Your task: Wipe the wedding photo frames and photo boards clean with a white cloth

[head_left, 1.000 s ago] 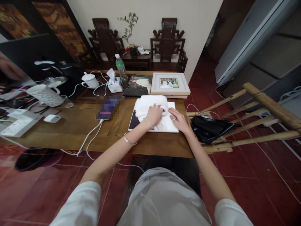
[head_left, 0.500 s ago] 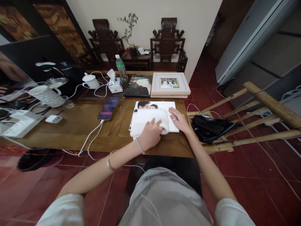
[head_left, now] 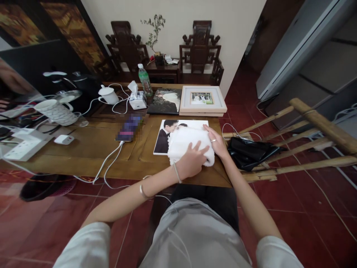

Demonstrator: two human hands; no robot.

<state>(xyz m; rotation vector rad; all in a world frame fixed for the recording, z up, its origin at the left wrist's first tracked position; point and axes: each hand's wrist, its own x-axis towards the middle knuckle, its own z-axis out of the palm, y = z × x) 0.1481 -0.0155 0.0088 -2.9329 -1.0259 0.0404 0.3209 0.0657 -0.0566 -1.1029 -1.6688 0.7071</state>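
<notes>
1. Head view: I have the left hand (head_left: 192, 162) palm down on a folded white towel (head_left: 182, 141), fingers spread wide over its top; I can't tell whether the hidden thumb pinches it.
2. My right hand (head_left: 219, 146) is at the towel's right side, fingers extended and close together, not closed around anything I can make out.
3. The towel covers the middle and right of a photo panel (head_left: 161, 144), overhanging its near edge; the panel lies flat near the right end of the wooden table (head_left: 96, 160).
4. Behind the panel I see a dark print (head_left: 165, 101) beside a pale picture frame (head_left: 185, 104).
5. Left of the panel, I see a phone (head_left: 128, 128) with a cable plugged in.
</notes>
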